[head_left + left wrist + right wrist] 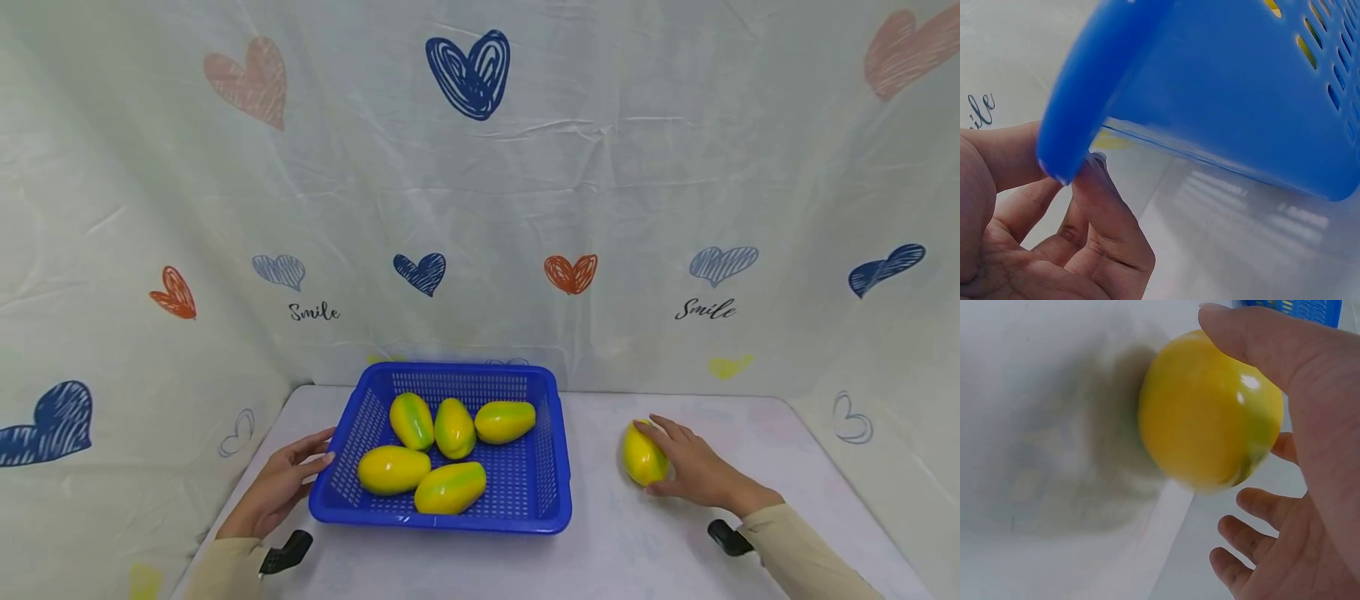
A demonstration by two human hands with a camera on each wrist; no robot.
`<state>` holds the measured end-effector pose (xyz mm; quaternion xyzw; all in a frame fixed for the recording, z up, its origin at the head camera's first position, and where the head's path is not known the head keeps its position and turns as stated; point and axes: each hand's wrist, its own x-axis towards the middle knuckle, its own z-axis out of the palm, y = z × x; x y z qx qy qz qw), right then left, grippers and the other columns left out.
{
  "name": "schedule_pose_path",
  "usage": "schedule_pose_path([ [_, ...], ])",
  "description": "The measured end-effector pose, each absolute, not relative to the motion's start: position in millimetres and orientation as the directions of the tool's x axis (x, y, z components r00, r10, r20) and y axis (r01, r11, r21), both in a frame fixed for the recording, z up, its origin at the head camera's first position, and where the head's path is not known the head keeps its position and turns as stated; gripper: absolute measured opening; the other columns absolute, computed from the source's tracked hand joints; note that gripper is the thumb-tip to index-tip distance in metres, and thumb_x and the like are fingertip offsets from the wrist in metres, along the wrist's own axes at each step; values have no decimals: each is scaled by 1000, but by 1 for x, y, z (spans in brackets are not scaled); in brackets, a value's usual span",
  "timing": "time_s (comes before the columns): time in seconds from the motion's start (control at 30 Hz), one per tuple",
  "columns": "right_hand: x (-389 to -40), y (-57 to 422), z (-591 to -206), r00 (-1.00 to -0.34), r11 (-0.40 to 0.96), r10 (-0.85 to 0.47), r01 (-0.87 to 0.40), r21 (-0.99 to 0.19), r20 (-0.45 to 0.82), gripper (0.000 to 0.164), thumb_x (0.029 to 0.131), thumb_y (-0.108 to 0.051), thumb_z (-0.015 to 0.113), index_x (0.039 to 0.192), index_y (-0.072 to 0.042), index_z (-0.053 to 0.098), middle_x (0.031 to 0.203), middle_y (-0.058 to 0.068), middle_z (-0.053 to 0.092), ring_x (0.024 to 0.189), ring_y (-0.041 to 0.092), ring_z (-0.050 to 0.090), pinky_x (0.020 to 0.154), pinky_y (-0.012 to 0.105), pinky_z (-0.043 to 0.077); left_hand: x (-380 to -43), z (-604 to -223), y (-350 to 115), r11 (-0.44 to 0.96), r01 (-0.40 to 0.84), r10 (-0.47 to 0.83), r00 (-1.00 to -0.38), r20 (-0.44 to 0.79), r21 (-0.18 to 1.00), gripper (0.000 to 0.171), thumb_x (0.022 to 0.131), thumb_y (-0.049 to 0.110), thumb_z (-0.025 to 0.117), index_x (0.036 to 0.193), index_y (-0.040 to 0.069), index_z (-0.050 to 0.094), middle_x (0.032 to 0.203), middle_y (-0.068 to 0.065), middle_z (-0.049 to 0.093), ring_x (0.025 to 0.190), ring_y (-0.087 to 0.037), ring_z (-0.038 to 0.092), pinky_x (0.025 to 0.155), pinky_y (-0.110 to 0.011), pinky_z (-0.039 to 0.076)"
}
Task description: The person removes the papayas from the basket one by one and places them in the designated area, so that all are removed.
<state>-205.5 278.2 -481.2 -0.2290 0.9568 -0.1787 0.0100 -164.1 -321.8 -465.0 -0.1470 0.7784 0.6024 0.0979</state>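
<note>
My left hand point(281, 483) pinches the left rim of a blue plastic basket point(442, 527), thumb on one side of the rim and fingertips on the other, as the left wrist view shows. Several glossy yellow papayas with green streaks lie in the basket, among them one papaya point(393, 471) at the front left. To the right of the basket, my right hand point(693, 467) holds another papaya point(1204, 419) between thumb and forefinger. Its other fingers are spread loosely in the right wrist view. A shadow falls on the table beside this papaya.
The white table point(600, 550) meets a pale curtain point(480, 192) printed with hearts at its back and sides. A dark wrist device point(287, 552) sits at the left sleeve, another dark device point(727, 537) at the right one.
</note>
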Motion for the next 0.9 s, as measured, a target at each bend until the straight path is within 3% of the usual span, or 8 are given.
schedule_pose_path([
  [0.6,-202,245,-445,-842,803,-507,-539,-252,185,85,81,-23,93,152,-4,52,149,30,52,128,53,55,105,72,44,-166,-465,-323,242,-352,-109,-936,-335,904,64,110,19,58,165,1,31,159,-31,35,112,-19,62,98,-36,58],
  [0.9,-200,215,-422,-821,790,-532,-570,-228,209,81,85,-27,91,153,-6,53,147,24,56,129,49,58,105,69,48,-166,-465,-322,239,-353,-108,-935,-337,904,65,110,19,59,165,1,31,158,-31,34,112,-20,62,98,-36,58],
])
